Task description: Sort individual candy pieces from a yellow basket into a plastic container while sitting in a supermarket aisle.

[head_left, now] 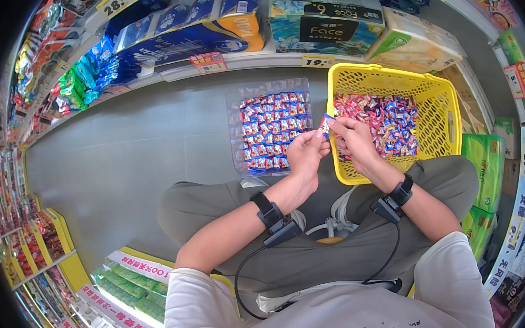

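A small wrapped candy [325, 124] in a blue, white and red wrapper is pinched between my two hands. My left hand [305, 154] grips its lower end, and my right hand [354, 137] has its upper end by the fingertips. Both hands are over the left rim of a yellow plastic basket [446, 103], where many loose candies [388, 120] in red, pink and blue wrappers lie in a heap. Left of my hands stands a clear plastic box [233, 104] with similar candies [272, 126] laid in neat rows.
Grey floor [132, 149] stretches left of the clear box. Shelves surround me, with blue-wrapped packs [184, 34] and tissue packs [326, 28] ahead. Green packs [483, 162] stand right of my knee. A low display of green packs [133, 288] is at the lower left.
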Available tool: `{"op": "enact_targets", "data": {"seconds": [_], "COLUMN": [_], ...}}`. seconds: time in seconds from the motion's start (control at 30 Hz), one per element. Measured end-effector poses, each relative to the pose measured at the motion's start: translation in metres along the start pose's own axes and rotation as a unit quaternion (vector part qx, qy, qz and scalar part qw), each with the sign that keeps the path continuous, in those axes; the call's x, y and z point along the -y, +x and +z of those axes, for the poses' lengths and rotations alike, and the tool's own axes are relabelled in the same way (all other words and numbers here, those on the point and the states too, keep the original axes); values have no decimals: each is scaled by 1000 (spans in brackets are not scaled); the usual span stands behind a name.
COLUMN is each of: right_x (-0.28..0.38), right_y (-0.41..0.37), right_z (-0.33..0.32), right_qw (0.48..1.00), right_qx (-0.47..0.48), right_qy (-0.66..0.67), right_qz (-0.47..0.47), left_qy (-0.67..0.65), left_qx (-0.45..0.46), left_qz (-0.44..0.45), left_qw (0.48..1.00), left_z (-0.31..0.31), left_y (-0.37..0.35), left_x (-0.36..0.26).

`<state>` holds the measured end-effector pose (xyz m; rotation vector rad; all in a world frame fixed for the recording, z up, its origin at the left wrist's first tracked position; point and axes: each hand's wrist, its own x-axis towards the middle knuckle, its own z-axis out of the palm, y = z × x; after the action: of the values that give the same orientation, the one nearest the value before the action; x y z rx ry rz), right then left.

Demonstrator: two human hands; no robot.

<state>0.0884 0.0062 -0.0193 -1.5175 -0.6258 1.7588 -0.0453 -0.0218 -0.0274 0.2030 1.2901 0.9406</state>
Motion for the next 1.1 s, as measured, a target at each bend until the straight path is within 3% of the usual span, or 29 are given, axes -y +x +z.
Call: {"op": "enact_targets", "data": {"seconds": [0.1, 0.17, 0.27, 0.5, 0.57, 0.97, 1.1], "right_x": [0, -2, -6, -15, -11, -17, -11], "right_y": [-1, 3, 4, 7, 4, 6, -2], "right_z": [4, 2, -1, -7, -7, -10, -5], "right_qw": [1000, 986, 976, 985, 983, 978, 977], "right_qx": [-23, -49, -37, -55, -55, -41, -66], "right_qy": [12, 147, 202, 157, 157, 189, 197], "right_qz": [-9, 56, 77, 35, 71, 80, 38], "left_qy": [-48, -68, -25, 78, 84, 107, 122], "left_qx": [-46, -64, -174, -328, -326, -357, -359], "left_qz": [20, 21, 38, 20, 5, -3, -26], "left_qw": [998, 995, 984, 941, 941, 928, 925], "left_z": [-2, -9, -18, -37, -34, -45, -44], "left_y": [14, 42, 81, 155, 157, 189, 184], "left_x": [2, 8, 11, 30, 27, 39, 37]}}
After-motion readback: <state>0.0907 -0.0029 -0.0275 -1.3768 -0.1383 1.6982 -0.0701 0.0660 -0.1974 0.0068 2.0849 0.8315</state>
